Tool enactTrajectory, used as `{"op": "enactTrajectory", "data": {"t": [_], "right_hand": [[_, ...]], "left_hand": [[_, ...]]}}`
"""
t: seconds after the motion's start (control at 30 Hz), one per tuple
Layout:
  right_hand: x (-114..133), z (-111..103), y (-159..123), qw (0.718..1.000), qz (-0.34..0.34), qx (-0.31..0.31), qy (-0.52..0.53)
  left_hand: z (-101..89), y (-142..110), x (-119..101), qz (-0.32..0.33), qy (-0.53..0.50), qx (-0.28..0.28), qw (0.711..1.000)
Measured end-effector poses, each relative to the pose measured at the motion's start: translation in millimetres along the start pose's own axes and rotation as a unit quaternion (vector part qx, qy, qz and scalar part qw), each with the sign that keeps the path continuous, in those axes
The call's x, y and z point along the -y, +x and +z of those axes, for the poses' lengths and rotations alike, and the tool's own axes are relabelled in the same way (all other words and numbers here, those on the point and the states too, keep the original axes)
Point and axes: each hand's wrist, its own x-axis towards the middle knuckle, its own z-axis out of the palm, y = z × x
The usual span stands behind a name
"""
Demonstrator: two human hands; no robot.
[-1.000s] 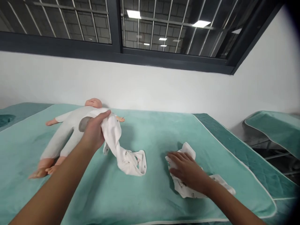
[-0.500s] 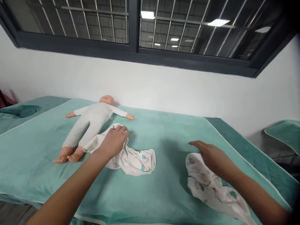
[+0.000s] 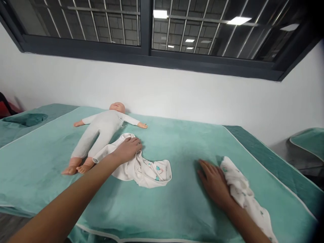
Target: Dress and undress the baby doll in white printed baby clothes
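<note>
A small white baby top [image 3: 152,172] with green and pink prints lies rumpled on the green bed cover. My left hand [image 3: 130,149] rests on its upper part, fingers lying over the cloth rather than closed round it. To the right, my right hand [image 3: 214,180] is spread low over the cover, holding nothing. Just right of that hand and forearm lies a second white printed baby garment [image 3: 243,189], bunched into a long strip. A baby doll [image 3: 106,123] in a white bodysuit lies on its back at the left, its feet beside the first garment's sleeve.
The green bed cover [image 3: 177,141] spreads across the view, with darker green borders at both sides. Behind it rises a white wall [image 3: 177,94] under a dark-framed barred window [image 3: 145,27]. A green padded piece [image 3: 308,143] stands at the far right.
My right hand has lowered toward the cover, left of the second garment, which now lies further right and more bunched. My left hand has settled on the first garment.
</note>
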Motion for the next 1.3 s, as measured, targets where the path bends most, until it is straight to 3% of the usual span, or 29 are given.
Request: {"op": "enactTrajectory", "data": {"t": [0.1, 0.17, 0.23, 0.37, 0.43, 0.53, 0.6, 0.7, 0.83, 1.03, 1.1, 1.17, 1.23, 1.3], "right_hand": [[-50.4, -13.8, 9.3, 0.999, 0.033, 0.007, 0.004], [-51.0, -24.9, 15.2, 0.997, 0.05, 0.016, 0.061], [-21.5, -38.4, 22.7, 0.984, 0.054, 0.022, 0.171], [87.6, -72.6, 53.1, 0.906, -0.02, 0.058, 0.419], [134.5, -89.1, 76.4, 0.873, -0.051, 0.064, 0.48], [165.6, -109.3, 108.6, 0.895, -0.07, 0.01, 0.44], [162.5, -119.8, 121.3, 0.915, -0.096, -0.026, 0.392], [141.0, -131.2, 127.2, 0.941, -0.127, -0.047, 0.31], [109.8, -138.7, 128.2, 0.958, -0.113, -0.058, 0.258], [80.5, -161.5, 128.8, 0.935, -0.049, 0.003, 0.35], [74.4, -173.7, 127.4, 0.942, -0.038, -0.001, 0.333], [67.5, -182.1, 127.9, 0.961, -0.024, -0.045, 0.271], [58.3, -182.2, 130.9, 0.979, -0.01, -0.092, 0.183], [47.2, -172.2, 134.5, 0.986, -0.005, -0.099, 0.133]], "left_hand": [[-1.3, 4.8, -5.6, -0.036, -0.013, -0.013, 0.999], [-13.7, 9.8, -17.9, -0.067, -0.036, -0.036, 0.996], [-33.9, 15.3, -35.3, -0.096, -0.064, -0.067, 0.991], [-87.1, 29.5, -72.0, -0.089, -0.103, -0.121, 0.983], [-114.1, 36.5, -83.8, -0.07, -0.126, -0.142, 0.979], [-146.5, 40.9, -86.6, -0.056, -0.153, -0.16, 0.973], [-159.1, 38.6, -79.4, -0.064, -0.138, -0.128, 0.98], [-163.5, 31.3, -63.5, -0.125, -0.094, -0.1, 0.983], [-154.2, 26.2, -51.2, -0.22, -0.143, -0.203, 0.944], [-152.2, 22.0, -52.5, -0.244, -0.293, -0.274, 0.883], [-157.7, 19.1, -52.4, -0.247, -0.27, -0.283, 0.887], [-161.9, 17.8, -50.1, -0.263, -0.21, -0.28, 0.899], [-160.7, 18.7, -45.6, -0.281, -0.149, -0.257, 0.912], [-152.4, 20.3, -40.2, -0.303, -0.139, -0.215, 0.918]]}}
